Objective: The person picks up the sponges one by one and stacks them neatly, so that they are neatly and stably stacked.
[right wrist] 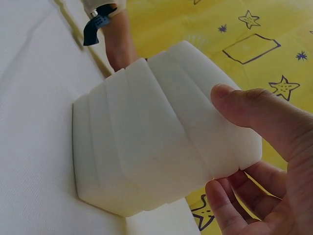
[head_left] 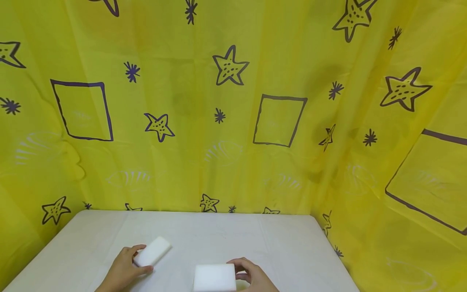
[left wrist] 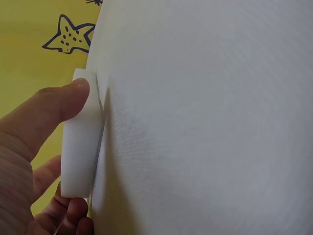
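My left hand (head_left: pixel 123 268) pinches a white sponge block (head_left: pixel 153 250) by its near end, thumb on one side and fingers on the other. In the left wrist view that sponge (left wrist: pixel 79 152) lies against or just above the white tabletop; I cannot tell which. Nearer the front, my right hand (head_left: pixel 253 278) holds the right end of a white sponge stack (head_left: pixel 214 277). Several slabs make up the stack (right wrist: pixel 142 132) in the right wrist view, pressed face to face. The right thumb (right wrist: pixel 244 105) and curled fingers grip the uppermost part, while the lowest slab meets the table.
A white-covered table (head_left: pixel 226 233) spreads under both hands. Yellow curtains (head_left: pixel 189 162) with starfish and frame drawings hang behind it and along its sides. Beyond the stack, the left forearm (right wrist: pixel 122 46) shows with a dark device (right wrist: pixel 95 28) on it.
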The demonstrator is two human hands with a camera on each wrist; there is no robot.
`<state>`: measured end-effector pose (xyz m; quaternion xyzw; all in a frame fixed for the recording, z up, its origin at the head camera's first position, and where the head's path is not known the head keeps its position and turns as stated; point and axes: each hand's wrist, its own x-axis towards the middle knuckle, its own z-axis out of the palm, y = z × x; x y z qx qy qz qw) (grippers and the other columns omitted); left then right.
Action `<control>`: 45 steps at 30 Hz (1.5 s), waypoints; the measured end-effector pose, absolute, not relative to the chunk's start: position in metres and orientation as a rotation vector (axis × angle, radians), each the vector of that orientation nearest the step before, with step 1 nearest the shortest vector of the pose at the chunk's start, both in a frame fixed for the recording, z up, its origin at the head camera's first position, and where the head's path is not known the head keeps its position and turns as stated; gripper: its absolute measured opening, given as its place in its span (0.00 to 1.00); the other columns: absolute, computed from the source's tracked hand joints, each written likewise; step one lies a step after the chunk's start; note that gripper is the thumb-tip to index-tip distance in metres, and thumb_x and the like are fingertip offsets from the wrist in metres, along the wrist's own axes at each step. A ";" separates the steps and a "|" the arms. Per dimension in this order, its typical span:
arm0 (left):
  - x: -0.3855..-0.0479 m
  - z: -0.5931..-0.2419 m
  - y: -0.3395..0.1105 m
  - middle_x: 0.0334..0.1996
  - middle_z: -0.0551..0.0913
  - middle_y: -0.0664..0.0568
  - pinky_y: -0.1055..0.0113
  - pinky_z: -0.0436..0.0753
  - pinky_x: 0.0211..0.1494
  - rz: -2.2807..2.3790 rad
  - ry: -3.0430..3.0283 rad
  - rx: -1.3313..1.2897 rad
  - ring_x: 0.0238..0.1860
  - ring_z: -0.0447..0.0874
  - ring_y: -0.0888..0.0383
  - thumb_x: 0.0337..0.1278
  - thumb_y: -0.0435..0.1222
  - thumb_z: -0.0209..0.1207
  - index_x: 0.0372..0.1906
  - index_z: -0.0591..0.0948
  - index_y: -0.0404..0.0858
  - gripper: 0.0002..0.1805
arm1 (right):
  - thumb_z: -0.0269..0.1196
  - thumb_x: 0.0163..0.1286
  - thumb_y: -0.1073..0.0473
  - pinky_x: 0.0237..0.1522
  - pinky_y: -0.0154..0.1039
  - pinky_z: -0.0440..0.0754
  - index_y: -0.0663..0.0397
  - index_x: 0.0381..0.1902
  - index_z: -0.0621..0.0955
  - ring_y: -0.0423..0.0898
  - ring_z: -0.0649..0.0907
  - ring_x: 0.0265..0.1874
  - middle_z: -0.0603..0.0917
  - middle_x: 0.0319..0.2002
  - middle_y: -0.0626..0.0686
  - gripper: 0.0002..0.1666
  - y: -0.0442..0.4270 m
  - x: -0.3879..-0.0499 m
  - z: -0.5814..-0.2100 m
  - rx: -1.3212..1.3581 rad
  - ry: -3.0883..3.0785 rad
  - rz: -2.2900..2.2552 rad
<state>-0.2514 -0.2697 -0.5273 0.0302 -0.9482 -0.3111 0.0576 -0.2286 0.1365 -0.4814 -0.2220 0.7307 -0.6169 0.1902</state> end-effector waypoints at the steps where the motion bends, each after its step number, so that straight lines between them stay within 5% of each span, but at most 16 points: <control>1: -0.251 -0.527 -0.270 0.37 0.74 0.45 0.63 0.73 0.39 -0.945 -2.871 0.091 0.37 0.71 0.55 0.32 0.51 0.78 0.58 0.76 0.30 0.46 | 0.75 0.56 0.59 0.54 0.41 0.80 0.63 0.60 0.74 0.50 0.78 0.52 0.78 0.52 0.54 0.36 0.136 -0.229 -0.481 -0.623 2.053 -1.734; 20: -0.251 -0.523 -0.267 0.40 0.75 0.45 0.62 0.74 0.39 -0.968 -2.884 0.100 0.38 0.73 0.54 0.33 0.52 0.78 0.59 0.77 0.32 0.45 | 0.76 0.55 0.58 0.55 0.47 0.80 0.61 0.60 0.75 0.52 0.80 0.51 0.79 0.52 0.54 0.36 0.136 -0.228 -0.480 -0.586 2.057 -1.734; 45: -0.241 -0.495 -0.241 0.43 0.76 0.46 0.62 0.77 0.41 -1.081 -2.738 -0.040 0.41 0.76 0.54 0.33 0.43 0.80 0.57 0.80 0.37 0.38 | 0.75 0.56 0.59 0.53 0.40 0.80 0.62 0.60 0.75 0.50 0.79 0.51 0.79 0.52 0.54 0.36 0.135 -0.228 -0.480 -0.607 2.056 -1.730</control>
